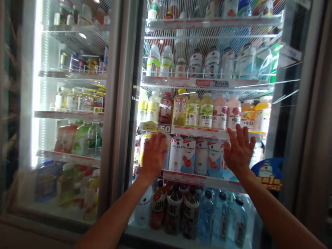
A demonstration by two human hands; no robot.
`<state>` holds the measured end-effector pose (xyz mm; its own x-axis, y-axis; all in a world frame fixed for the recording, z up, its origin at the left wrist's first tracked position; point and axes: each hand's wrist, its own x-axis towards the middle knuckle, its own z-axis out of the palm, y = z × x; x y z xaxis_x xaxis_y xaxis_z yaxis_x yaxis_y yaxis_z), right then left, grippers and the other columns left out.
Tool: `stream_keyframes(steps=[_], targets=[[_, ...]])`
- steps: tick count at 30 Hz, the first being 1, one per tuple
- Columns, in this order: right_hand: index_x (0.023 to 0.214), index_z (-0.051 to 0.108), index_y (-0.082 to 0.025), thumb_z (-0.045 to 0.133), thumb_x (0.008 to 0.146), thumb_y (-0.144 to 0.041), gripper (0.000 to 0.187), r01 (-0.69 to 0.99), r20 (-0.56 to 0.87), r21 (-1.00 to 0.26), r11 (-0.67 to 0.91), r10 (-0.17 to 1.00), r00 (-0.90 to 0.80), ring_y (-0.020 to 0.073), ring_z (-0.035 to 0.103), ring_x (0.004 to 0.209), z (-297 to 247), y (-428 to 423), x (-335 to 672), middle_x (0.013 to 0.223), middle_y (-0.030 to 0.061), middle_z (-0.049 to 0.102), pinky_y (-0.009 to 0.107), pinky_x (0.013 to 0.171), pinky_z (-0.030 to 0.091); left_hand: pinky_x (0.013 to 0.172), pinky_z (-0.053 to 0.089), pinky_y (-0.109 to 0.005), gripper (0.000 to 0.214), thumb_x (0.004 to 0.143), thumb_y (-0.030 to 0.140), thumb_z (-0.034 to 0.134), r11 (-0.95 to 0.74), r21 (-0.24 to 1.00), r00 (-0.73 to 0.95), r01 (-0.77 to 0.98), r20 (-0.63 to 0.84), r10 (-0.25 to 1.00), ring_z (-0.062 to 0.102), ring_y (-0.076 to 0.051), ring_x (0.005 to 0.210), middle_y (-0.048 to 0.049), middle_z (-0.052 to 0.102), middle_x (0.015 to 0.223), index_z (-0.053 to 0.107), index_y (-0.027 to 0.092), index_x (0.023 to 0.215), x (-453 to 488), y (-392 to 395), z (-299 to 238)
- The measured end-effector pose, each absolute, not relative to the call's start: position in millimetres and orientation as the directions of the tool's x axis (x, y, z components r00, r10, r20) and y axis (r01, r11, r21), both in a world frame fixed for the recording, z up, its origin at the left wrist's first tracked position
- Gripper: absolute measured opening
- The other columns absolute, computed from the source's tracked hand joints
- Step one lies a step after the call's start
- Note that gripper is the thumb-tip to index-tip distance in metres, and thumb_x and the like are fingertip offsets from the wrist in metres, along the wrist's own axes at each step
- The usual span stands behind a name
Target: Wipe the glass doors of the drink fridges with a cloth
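My right hand (pixel 238 148) is raised with its fingers spread, in front of the closed glass door (pixel 181 81) of a drink fridge. Nothing shows in it. My left hand (pixel 155 150) is also up before the glass, smeared by motion. Its fingers run together, and a pale patch shows at their tips; whether it holds anything I cannot make out. Behind the hands stand drink cartons (pixel 188 155) on one shelf. Just above is a row of fruit-drink bottles, among them a yellow-capped bottle (pixel 181 107) and a dark red bottle (pixel 166 108).
A metal door frame (pixel 119 103) parts this door from a second glass-fronted fridge section (pixel 70 114) on the left. Tea bottles (pixel 174 211) and blue bottles (pixel 222 216) stand on the bottom shelf. A blue round sticker (pixel 267 169) is beside my right wrist.
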<state>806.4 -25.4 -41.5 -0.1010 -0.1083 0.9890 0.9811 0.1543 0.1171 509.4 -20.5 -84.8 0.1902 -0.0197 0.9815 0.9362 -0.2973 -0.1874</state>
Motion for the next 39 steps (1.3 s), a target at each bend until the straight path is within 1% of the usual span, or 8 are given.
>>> stream_keyframes(steps=[3,8,11,19,23,27,34,39], targets=[[0.137,0.035,-0.022,0.032,0.089,-0.035,0.050,0.982,0.991,0.108,0.157,-0.090,-0.095,0.0251,0.019,0.137,-43.1,-25.1,803.3,0.147,0.0094,0.029,0.050,0.109,0.013,0.110,0.019,-0.049,0.058,0.089,0.025,0.039,-0.262,0.049,-0.064,0.964,0.997,-0.048,0.010,-0.025,0.139,-0.0126,0.021,0.148,0.019,0.016,0.142,488.6,-17.4,-80.1],[0.138,0.034,-0.022,0.030,0.089,-0.033,0.050,0.973,0.986,0.146,0.180,-0.103,-0.129,0.0246,0.022,0.137,-45.1,-26.4,805.2,0.147,0.0094,0.029,0.049,0.108,0.014,0.112,0.021,-0.042,0.047,0.087,0.029,0.042,-0.384,-0.512,0.525,0.768,0.847,-0.081,0.015,-0.023,0.138,-0.0020,0.025,0.148,0.042,0.022,0.133,605.4,-27.0,-120.5],[0.137,0.036,-0.023,0.032,0.089,-0.033,0.049,0.970,0.983,0.164,0.181,-0.118,-0.144,0.0242,0.025,0.136,-45.4,-28.6,808.1,0.145,0.0093,0.032,0.048,0.109,0.014,0.113,0.020,-0.039,0.044,0.087,0.029,0.043,-0.371,-0.584,0.592,0.722,0.799,-0.106,0.018,-0.020,0.137,0.0016,0.027,0.147,0.044,0.025,0.130,618.8,-29.5,-131.2],[0.138,0.034,-0.024,0.033,0.089,-0.032,0.050,0.973,0.995,0.095,0.209,-0.041,-0.089,0.0241,0.022,0.137,-47.7,-32.3,804.4,0.146,0.0082,0.030,0.049,0.109,0.010,0.109,0.021,-0.050,0.056,0.089,0.026,0.038,-0.266,0.108,-0.124,0.958,0.991,-0.045,0.011,-0.026,0.138,-0.0114,0.023,0.148,0.022,0.017,0.142,496.3,-16.6,-78.3],[0.138,0.033,-0.024,0.033,0.089,-0.031,0.049,0.971,0.992,0.120,0.209,-0.063,-0.109,0.0248,0.024,0.136,-48.0,-30.6,807.8,0.146,0.0079,0.030,0.049,0.109,0.011,0.112,0.020,-0.043,0.051,0.086,0.028,0.042,-0.375,-0.405,0.418,0.834,0.907,-0.050,0.011,-0.023,0.139,-0.0017,0.026,0.147,0.035,0.022,0.136,591.7,-26.5,-104.5],[0.136,0.037,-0.024,0.034,0.089,-0.030,0.048,0.970,0.989,0.141,0.197,-0.076,-0.129,0.0237,0.027,0.135,-46.7,-32.1,810.7,0.144,0.0082,0.034,0.047,0.109,0.013,0.113,0.018,-0.039,0.044,0.088,0.030,0.041,-0.367,-0.588,0.596,0.721,0.796,-0.105,0.016,-0.020,0.138,0.0027,0.029,0.147,0.042,0.026,0.132,610.6,-27.9,-108.5],[0.136,0.037,-0.023,0.034,0.090,-0.032,0.047,0.976,0.994,0.100,0.195,-0.058,-0.090,0.0230,0.023,0.136,-48.3,-33.1,805.6,0.145,0.0087,0.033,0.047,0.110,0.013,0.108,0.023,-0.050,0.052,0.089,0.027,0.036,-0.247,0.056,-0.083,0.967,0.991,-0.101,0.018,-0.028,0.137,-0.0139,0.032,0.144,0.030,0.014,0.138,514.9,-10.4,-35.7],[0.136,0.037,-0.023,0.035,0.090,-0.031,0.047,0.971,0.991,0.125,0.206,-0.063,-0.114,0.0231,0.026,0.135,-48.2,-32.7,809.2,0.144,0.0081,0.034,0.047,0.110,0.013,0.111,0.022,-0.042,0.048,0.088,0.029,0.037,-0.343,-0.551,0.548,0.761,0.829,-0.114,0.017,-0.022,0.138,-0.0012,0.033,0.144,0.037,0.022,0.135,608.1,-19.2,-54.8]])
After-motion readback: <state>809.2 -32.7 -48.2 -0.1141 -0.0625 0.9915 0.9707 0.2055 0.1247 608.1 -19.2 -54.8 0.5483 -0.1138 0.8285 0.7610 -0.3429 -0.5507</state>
